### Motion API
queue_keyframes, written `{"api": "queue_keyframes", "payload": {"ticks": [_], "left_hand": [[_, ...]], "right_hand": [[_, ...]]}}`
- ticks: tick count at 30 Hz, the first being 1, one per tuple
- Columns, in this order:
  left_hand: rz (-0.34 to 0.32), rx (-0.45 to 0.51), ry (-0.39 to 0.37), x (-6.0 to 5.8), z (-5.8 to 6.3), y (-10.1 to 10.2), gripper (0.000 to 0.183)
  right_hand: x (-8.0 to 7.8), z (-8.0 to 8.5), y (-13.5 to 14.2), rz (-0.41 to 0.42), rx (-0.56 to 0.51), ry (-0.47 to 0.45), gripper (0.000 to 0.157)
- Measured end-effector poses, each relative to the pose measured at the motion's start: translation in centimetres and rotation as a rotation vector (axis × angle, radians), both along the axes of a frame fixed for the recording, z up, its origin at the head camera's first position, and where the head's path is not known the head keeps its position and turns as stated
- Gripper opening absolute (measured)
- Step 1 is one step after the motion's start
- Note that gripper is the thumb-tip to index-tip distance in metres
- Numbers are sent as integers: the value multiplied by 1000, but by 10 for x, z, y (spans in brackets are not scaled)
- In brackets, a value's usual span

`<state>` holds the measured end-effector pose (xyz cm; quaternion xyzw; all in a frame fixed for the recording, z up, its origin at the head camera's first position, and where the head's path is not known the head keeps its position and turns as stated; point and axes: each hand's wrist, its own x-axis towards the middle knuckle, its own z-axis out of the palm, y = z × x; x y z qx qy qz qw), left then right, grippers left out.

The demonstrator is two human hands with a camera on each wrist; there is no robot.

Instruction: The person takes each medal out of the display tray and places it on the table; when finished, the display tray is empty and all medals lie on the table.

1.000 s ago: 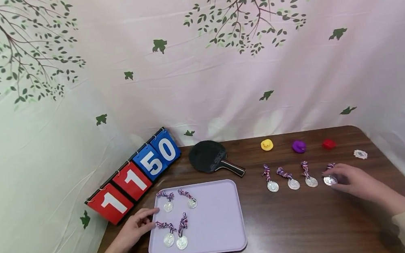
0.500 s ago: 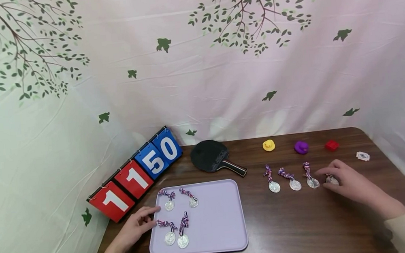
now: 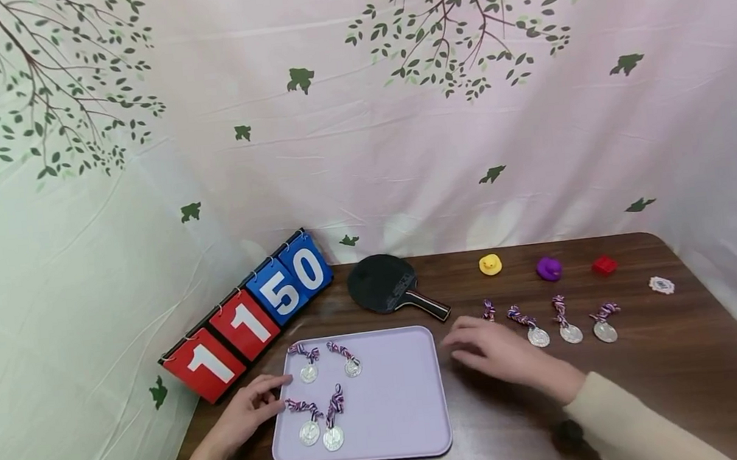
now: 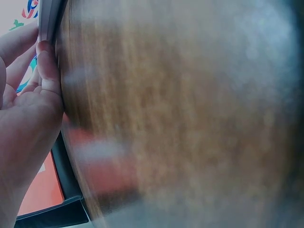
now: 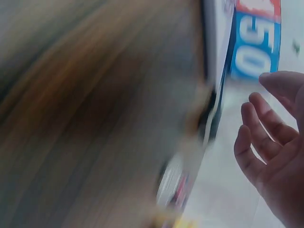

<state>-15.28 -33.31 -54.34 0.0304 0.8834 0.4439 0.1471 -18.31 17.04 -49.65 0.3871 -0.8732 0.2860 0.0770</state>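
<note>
My left hand [image 3: 243, 418] rests its fingertips on the left rim of a lilac tray [image 3: 401, 397]. In the left wrist view, its thumb and fingers meet the edge of the tray [image 4: 47, 19]. On the tray's left half lie several silver medals [image 3: 333, 438] with knotted striped ribbons. My right hand [image 3: 496, 347] is over the table just right of the tray, fingers loosely bent and holding nothing. It covers most of the leftmost medal of a row, whose ribbon [image 3: 489, 309] shows behind it. Further right in that row are more silver medals [image 3: 605, 331].
A black table tennis bat [image 3: 382, 284] lies behind the tray. Left of it leans a flip scoreboard [image 3: 244, 323]. A yellow duck [image 3: 489, 265], a purple duck [image 3: 548, 268], a small red object [image 3: 604, 265] and a white scalloped piece [image 3: 662, 285] lie along the table's back and right.
My right hand has left the rightmost medal in the row and swung left toward the tray, with nothing in it. That medal lies uncovered on the table. My left hand stays at the tray.
</note>
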Motion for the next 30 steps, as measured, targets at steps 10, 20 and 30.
{"api": "queue_keyframes", "payload": {"ticks": [10,20,30], "left_hand": [[-20,2,9,0,2,-1,41],[-33,-16,10,-2,3,-2,39],[-27,-24,3,-1,2,-2,40]], "right_hand": [[-8,-11,-111,142,200,-88,25],[-17,-18,-168,102,323,-30,36],[-25,-24,-189,63,330,-48,28]]}}
